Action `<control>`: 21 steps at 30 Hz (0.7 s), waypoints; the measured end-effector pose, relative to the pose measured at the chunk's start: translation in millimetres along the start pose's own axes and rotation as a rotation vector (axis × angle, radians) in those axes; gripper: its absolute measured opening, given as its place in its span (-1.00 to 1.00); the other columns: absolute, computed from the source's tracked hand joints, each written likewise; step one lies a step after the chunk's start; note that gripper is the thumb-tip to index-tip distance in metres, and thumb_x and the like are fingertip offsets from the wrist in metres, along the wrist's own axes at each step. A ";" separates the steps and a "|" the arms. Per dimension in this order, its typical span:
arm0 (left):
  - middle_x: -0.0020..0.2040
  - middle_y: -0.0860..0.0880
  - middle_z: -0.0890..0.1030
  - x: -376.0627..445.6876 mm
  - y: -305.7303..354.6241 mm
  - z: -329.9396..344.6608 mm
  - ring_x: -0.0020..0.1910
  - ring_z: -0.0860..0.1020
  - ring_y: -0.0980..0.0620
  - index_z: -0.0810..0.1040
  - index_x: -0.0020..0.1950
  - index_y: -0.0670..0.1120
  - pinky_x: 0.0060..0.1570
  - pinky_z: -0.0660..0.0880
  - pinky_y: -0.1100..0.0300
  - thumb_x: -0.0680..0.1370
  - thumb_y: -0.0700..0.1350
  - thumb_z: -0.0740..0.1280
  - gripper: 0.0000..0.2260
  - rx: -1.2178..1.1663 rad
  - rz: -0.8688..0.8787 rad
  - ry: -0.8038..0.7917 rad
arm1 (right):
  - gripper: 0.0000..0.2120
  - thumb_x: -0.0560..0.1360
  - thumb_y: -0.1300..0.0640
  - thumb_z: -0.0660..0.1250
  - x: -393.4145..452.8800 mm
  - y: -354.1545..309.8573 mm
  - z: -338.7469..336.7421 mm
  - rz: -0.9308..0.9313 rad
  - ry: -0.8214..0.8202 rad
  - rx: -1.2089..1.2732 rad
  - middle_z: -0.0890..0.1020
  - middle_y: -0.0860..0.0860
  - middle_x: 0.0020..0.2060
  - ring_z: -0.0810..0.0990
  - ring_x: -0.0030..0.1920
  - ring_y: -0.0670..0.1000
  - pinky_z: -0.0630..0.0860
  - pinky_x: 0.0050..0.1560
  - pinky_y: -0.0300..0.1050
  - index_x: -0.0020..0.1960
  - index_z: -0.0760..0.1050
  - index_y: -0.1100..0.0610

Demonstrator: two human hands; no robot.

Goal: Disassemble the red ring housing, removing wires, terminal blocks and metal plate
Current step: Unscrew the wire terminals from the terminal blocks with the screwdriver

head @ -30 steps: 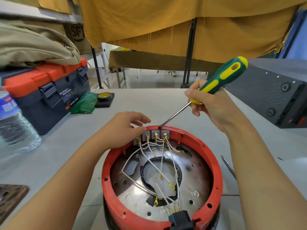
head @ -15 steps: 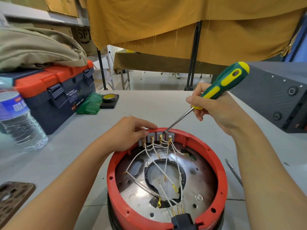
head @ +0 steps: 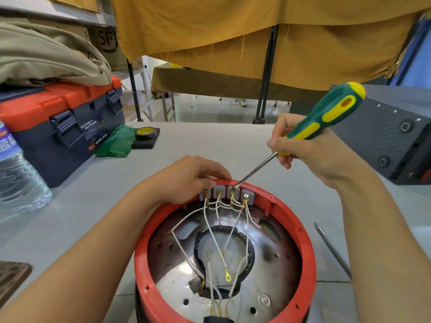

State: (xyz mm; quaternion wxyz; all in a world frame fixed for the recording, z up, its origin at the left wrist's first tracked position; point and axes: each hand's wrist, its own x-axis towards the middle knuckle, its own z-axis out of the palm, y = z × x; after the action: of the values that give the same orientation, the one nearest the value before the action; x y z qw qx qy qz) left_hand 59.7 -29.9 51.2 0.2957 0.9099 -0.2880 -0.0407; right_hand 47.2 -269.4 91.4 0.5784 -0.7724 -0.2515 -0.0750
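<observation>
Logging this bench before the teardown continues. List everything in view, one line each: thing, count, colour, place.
red ring housing: one, red, near centre of the table.
metal plate: one, silver, inside the housing.
terminal blocks: a row of four, grey, on the housing's far inner wall.
wires: several, white, running from the blocks across the plate.
screwdriver: one, green and yellow, tip at the third block.
toolbox: one, dark blue with orange lid, far left.
water bottle: one, clear, left edge.
tape roll: one, black and yellow, beside the toolbox.
metal rod: one, silver, right of the housing.
left hand: rests on the housing's far rim.
right hand: holds the screwdriver.
</observation>
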 end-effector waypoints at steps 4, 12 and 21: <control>0.12 0.21 0.62 -0.3 -5.2 4.4 0.13 0.54 0.30 0.59 0.15 0.12 0.25 0.42 0.22 0.57 -0.24 0.25 -0.70 -0.085 0.016 0.020 | -0.85 0.35 0.18 0.37 -1.3 -1.2 -1.4 -0.004 0.004 -0.011 0.47 0.00 -0.52 0.43 -0.48 -0.04 0.41 -0.45 -0.24 -0.33 0.42 0.15; 0.09 0.15 0.65 -2.4 -6.9 12.1 0.03 0.62 0.09 0.60 0.13 0.17 0.18 0.49 0.16 0.57 -0.21 0.25 -0.69 -0.107 0.007 0.079 | -0.80 0.35 0.17 0.37 0.4 -2.3 1.8 0.000 0.006 -0.015 0.43 0.04 -0.50 0.38 -0.48 -0.05 0.32 -0.49 -0.27 -0.40 0.40 0.06; 0.07 0.16 0.65 -3.0 -5.6 12.6 0.00 0.63 0.06 0.61 0.11 0.18 0.13 0.50 0.18 0.57 -0.21 0.26 -0.70 -0.130 -0.012 0.090 | -0.71 0.33 0.15 0.32 5.0 13.7 9.0 0.114 0.229 0.164 0.38 -0.08 -0.55 0.35 -0.52 -0.09 0.30 -0.51 -0.33 -0.51 0.33 -0.01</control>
State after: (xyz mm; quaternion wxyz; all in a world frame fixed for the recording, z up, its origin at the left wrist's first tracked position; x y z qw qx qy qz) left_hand 56.9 -31.0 37.4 0.3665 0.8914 -0.2657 -0.0202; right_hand 56.5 -262.4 78.9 0.6677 -0.7221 -0.1448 -0.1088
